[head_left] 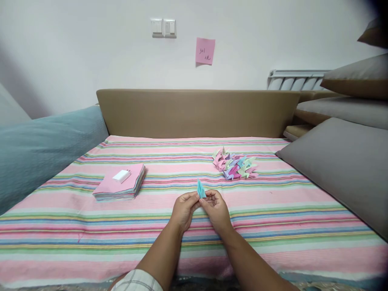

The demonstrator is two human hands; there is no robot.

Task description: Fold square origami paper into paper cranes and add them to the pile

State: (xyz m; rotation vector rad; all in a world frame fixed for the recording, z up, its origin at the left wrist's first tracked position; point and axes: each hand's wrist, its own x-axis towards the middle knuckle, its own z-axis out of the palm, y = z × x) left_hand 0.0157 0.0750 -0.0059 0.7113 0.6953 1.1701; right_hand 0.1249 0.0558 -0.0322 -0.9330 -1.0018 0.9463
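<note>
A small piece of folded turquoise paper [200, 189] stands upright between my two hands, its pointed tip facing up. My left hand [184, 208] pinches its lower left side between thumb and fingers. On the other side, my right hand [216, 208] grips the lower right part with thumb and curled fingers. The paper's bottom edge is partly hidden by my thumbs. Beyond my right hand lies a pile of folded paper cranes [235, 165] in pink, purple, green, blue and magenta.
A stack of coloured paper sheets [106, 188] lies at left with a white charger plug [121, 176] on top. Grey cushions [339, 161] line the right side, a blue covered cushion [54, 141] the left. A brown backrest [197, 113] closes the far edge of the striped cloth [121, 230].
</note>
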